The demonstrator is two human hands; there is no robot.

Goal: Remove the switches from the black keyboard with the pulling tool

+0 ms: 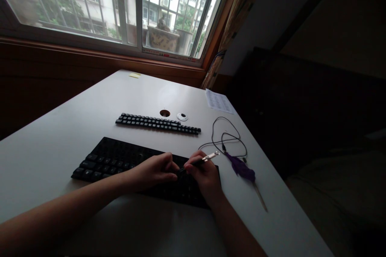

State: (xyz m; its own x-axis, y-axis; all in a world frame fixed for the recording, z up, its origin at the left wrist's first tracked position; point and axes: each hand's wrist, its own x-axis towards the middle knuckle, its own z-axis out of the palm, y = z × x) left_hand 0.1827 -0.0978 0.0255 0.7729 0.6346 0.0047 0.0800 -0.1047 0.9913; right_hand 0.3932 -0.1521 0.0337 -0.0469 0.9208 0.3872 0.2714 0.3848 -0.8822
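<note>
Right hand (208, 178) pinches pen-like tool (199, 162) above keyboard (120, 153), three o'clock side; left hand (155, 172) curls, hold unclear. Tool-work, seemingly: next wants steadiness!

Long black plastic keyboard (137, 153): flat on the white tabletop (90, 217), set at a slant, right end nearer the viewer than the left. Dark keycaps fitted at the left end; a stretch along the far edge looks bare of caps (right-hand part too dark and covered to read properly).

Slim pen-like tool with dark grip and pale shiny tail (208, 157): held tilted over the keyboard's right half, tail up and right, thin end down-left; tip contact unclear.

Loose black square keycaps (147, 122): lined up in close rows beyond the keyboard, apart from it.
</note>
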